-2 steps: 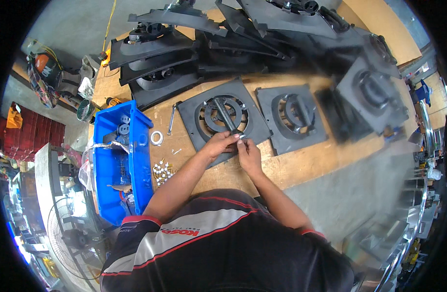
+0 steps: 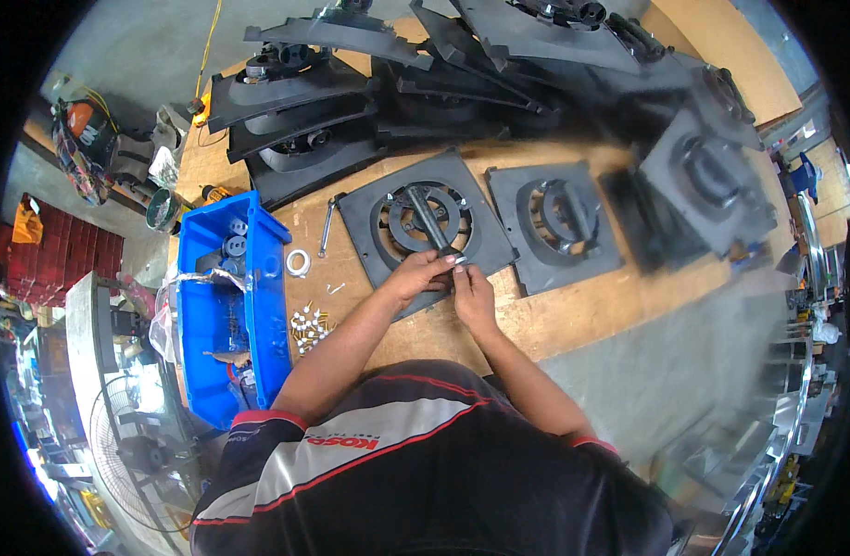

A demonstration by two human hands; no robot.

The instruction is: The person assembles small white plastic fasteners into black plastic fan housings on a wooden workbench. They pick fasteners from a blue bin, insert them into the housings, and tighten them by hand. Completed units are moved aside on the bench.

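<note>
In front of me a square black panel (image 2: 374,208) lies on the wooden table, with a slotted ring (image 2: 460,225) at its middle. A black tube (image 2: 425,218) runs across the ring toward me. At its near end my left hand (image 2: 415,280) is closed on the tube, thumb and fingers pinching it. My right hand (image 2: 474,295) is closed at the same end, its fingertips by a small shiny round piece (image 2: 460,259). What else the fingers cover is hidden.
A second black panel (image 2: 513,190) lies to the right, with more beyond it and stacked panels (image 2: 304,102) at the back. On the left are a blue bin (image 2: 278,306), a white tape roll (image 2: 298,263), a wrench (image 2: 327,227) and several small brass-and-white fittings (image 2: 309,326).
</note>
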